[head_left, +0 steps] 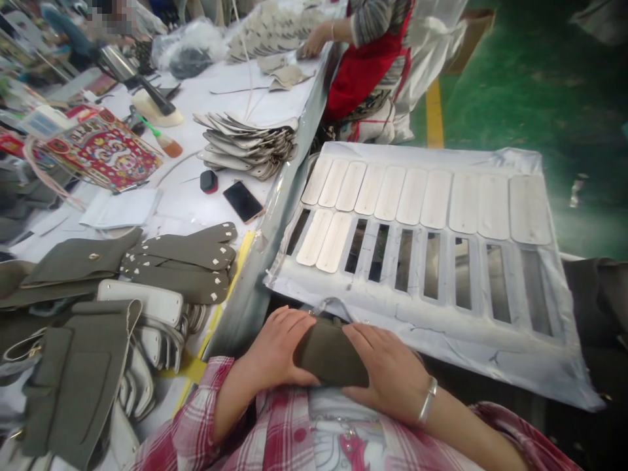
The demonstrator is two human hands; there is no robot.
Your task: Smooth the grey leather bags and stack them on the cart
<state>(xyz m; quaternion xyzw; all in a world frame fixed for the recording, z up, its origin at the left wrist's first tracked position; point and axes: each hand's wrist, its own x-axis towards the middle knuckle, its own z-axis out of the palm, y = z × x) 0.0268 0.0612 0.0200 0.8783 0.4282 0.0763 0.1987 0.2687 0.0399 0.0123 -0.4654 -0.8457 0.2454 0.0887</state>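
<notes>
Close to my body, my left hand (277, 350) and my right hand (390, 366) grip the two ends of a dark olive bag piece (330, 353). Its surface looks smooth and slightly bulging, with a curved edge or strap along the top; its underside is hidden. Fingers of both hands wrap over the ends, thumbs on the near side. Just beyond my hands lies a slotted white rack (373, 294), with pale rounded strips (412, 196) along its back row and two more strips (324, 239) at the left of the front row.
On the table at left lie olive bag panels (73, 379), olive pieces with white tabs (181, 261), and pale rounded panels (142, 304). Farther back are a stack of pieces (250, 144), a phone (244, 201) and a red patterned box (108, 147). A co-worker in a red apron (358, 72) works beyond.
</notes>
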